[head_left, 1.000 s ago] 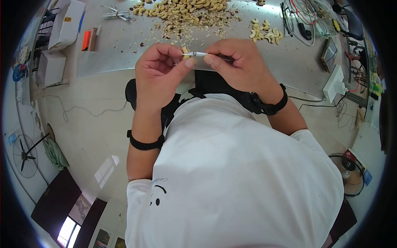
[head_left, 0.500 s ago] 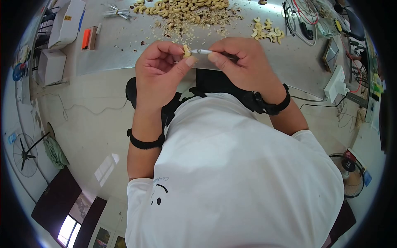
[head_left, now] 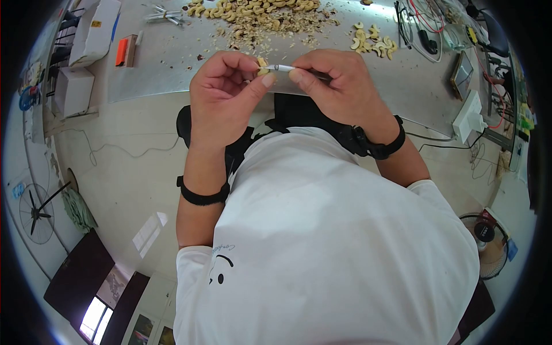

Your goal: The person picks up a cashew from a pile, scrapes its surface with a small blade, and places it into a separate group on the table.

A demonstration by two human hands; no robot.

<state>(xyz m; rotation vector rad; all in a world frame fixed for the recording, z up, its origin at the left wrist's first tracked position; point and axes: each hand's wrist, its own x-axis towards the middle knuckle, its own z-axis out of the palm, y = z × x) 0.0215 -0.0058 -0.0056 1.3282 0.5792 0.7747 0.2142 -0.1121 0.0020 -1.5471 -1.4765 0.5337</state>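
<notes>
My left hand [head_left: 224, 95] pinches a pale cashew nut [head_left: 263, 62] between thumb and fingertips, just above the near edge of the metal table [head_left: 161, 72]. In my right hand [head_left: 339, 80] is a slim silver craft knife [head_left: 280, 68], gripped between thumb and forefinger. Its narrow tip points left and meets the cashew. Fingers partly cover the nut, and the rear of the knife is hidden by my right hand. Beyond both hands lies a heap of cashews [head_left: 247, 10], with brown and cream skin crumbs [head_left: 270, 33] scattered on its near side.
A smaller group of cashews [head_left: 372, 41] lies right of the heap. Several silver tools [head_left: 165, 15] and an orange box [head_left: 121, 52] are on the left. Cables [head_left: 425, 40] and a white power strip [head_left: 468, 117] occupy the right side. A fan [head_left: 486, 244] stands lower right.
The knife tip has shifted slightly left and now lies across the cashew, which looks turned a little. Both hands appear slightly higher in view; each keeps its hold.
</notes>
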